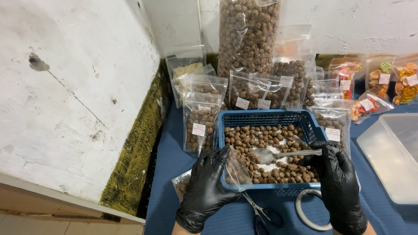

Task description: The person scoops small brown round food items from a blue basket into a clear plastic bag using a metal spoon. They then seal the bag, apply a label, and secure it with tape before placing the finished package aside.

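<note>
Over the blue basket, right hand fingers clamped on a metal spoon, bowl above the brown coated balls. Left hand fingers pinch a clear pouch at the basket's near rim. Scissors and tape roll lie on the blue surface; filled pouches stand behind.

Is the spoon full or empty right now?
Empty. The spoon in the right hand shows a bare shiny bowl above the brown balls in the blue basket.
</note>
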